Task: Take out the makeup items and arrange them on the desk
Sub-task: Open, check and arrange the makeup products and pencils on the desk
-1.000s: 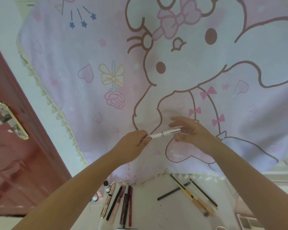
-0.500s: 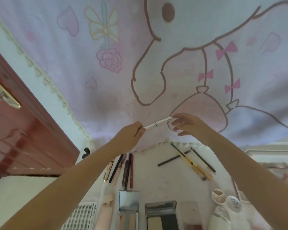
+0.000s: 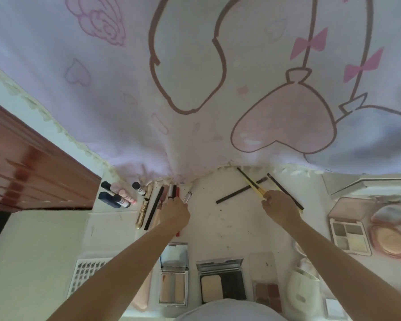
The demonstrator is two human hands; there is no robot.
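On the white desk [image 3: 218,228] my left hand [image 3: 175,212] pinches a slim white pen [image 3: 187,196] and holds it low beside a row of pencils and liners [image 3: 153,207] at the back left. My right hand [image 3: 279,206] is down on the crossed pencils at the back right. Its fingers curl over the end of a yellow pencil [image 3: 251,184]. A black pencil [image 3: 240,193] lies across the yellow one, and another black pencil [image 3: 284,191] runs behind that hand.
Small tubes [image 3: 119,195] lie at the far left. Open palettes [image 3: 174,274] [image 3: 221,282] [image 3: 350,232], a round compact [image 3: 389,243] and a white pouch [image 3: 303,290] sit near me. A cartoon cloth [image 3: 195,89] hangs at the desk's back edge, with a wooden door [image 3: 21,163] at left.
Both hands dropped from mid-air to the desk. The right hand let go of the white pen and went to the crossed pencils; the left carried the pen down to the pencil row.
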